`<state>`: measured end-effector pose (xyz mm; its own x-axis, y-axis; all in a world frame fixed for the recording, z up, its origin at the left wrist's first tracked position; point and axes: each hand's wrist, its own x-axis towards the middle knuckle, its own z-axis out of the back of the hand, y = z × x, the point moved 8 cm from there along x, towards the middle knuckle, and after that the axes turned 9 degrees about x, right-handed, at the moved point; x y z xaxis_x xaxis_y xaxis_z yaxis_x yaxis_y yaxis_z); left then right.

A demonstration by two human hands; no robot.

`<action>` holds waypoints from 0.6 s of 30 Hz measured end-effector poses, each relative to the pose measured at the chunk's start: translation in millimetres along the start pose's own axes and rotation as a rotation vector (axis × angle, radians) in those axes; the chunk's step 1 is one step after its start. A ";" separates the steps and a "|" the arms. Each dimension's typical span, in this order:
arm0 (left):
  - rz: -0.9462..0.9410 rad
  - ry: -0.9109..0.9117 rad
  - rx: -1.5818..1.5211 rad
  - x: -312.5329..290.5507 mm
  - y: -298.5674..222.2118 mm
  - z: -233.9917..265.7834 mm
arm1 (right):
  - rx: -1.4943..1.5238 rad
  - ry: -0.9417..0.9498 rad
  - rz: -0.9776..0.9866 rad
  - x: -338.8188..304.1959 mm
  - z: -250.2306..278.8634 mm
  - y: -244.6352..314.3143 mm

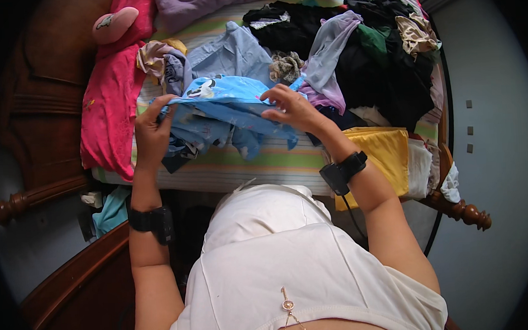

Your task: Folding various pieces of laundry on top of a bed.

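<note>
A bright blue garment with a cartoon print (235, 89) is stretched across in front of me, above the near side of the bed. My left hand (153, 124) pinches its left edge between thumb and fingers. At the other end, my right hand (294, 110) hovers over the cloth with curved fingers apart, and the thumb stands off from them. Part of the garment hangs down in folds between the hands. Just behind it lies a pale blue shirt (230, 51). A sheer lilac cloth (331, 55) spreads beyond my right hand.
Heaped clothes cover the striped bed (264, 163): a black pile (367, 77) to the right, a folded yellow cloth (381, 152) nearer me, pink fabric (110, 108) on the left, a purple blanket (206, 2) at the back. The wooden headboard (52, 69) rises at left.
</note>
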<state>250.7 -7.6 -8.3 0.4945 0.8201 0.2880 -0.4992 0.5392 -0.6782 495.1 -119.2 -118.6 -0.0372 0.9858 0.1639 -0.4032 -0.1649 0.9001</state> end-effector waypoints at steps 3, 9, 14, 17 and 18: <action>-0.147 0.045 0.055 -1.3 -28.6 -5.6 | 0.014 0.015 0.010 6.2 -17.2 9.0; -0.290 0.090 0.095 -1.2 -65.6 2.5 | -0.262 -0.058 0.058 16.5 -23.2 5.3; -0.292 0.097 0.081 -3.1 -73.5 14.3 | 0.124 -0.132 -0.128 17.6 -0.2 -5.8; -0.283 0.083 0.061 -4.2 -66.2 15.3 | 0.066 -0.123 -0.076 17.1 6.2 -3.1; -0.286 0.083 0.061 -4.2 -67.6 17.1 | 0.028 -0.142 -0.045 17.9 9.8 -6.3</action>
<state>270.1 -44.2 47.9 0.6763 0.6164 0.4033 -0.3723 0.7584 -0.5349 506.0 -100.8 -117.4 0.1110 0.9780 0.1766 -0.3755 -0.1233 0.9186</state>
